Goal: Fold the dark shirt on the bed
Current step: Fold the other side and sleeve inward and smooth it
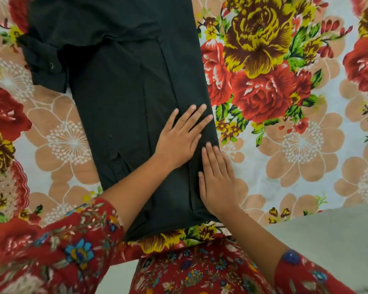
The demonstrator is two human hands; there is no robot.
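The dark shirt lies lengthwise on the bed, folded into a long narrow strip that runs from the near edge away from me. One sleeve with a snap button sticks out at the far left. My left hand presses flat on the shirt's right half, fingers straight and spread. Just below it, my right hand lies flat along the shirt's right folded edge, fingers straight and together, partly on the sheet.
The bed is covered by a floral sheet with red and yellow roses. Grey floor shows at the lower right past the bed's edge. My red patterned sleeves and dress fill the bottom of the view.
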